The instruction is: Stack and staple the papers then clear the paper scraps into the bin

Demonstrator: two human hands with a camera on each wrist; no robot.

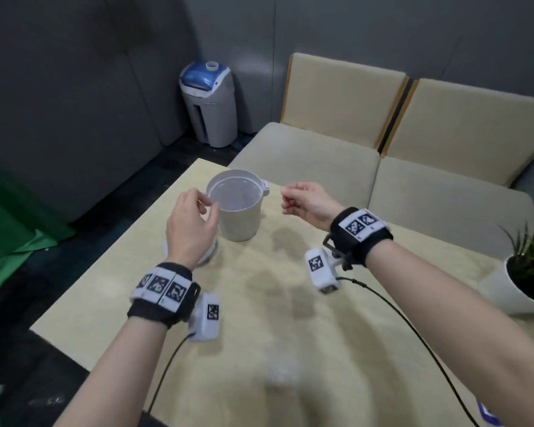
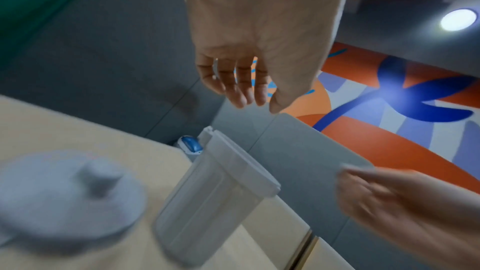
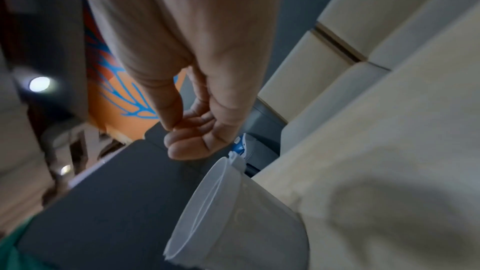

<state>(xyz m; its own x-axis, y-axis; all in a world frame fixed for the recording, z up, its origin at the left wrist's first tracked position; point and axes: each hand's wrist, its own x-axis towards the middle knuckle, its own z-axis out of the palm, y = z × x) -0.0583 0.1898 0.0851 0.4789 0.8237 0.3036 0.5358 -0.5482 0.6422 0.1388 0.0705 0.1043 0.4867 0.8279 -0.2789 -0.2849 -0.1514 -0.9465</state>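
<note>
A small white bin [image 1: 236, 208] stands open and upright at the far side of the beige table [image 1: 290, 318]; nothing shows inside it. Its round lid [image 2: 64, 198] lies flat on the table left of the bin. My left hand [image 1: 208, 208] hovers at the bin's left rim with relaxed, nearly straight fingers [image 2: 241, 98], holding nothing. My right hand [image 1: 287, 198] hangs in the air to the right of the bin [image 3: 233, 213]. Its fingers are curled and the thumb [image 3: 168, 114] touches them, with nothing visible between them. No papers, stapler or scraps are in view.
A potted plant in a white pot [image 1: 518, 288] stands at the table's right edge. Beige sofa cushions [image 1: 321, 155] lie behind the table. A grey and blue machine [image 1: 208, 103] stands on the floor in the corner, and green cloth [image 1: 7, 229] lies at the left.
</note>
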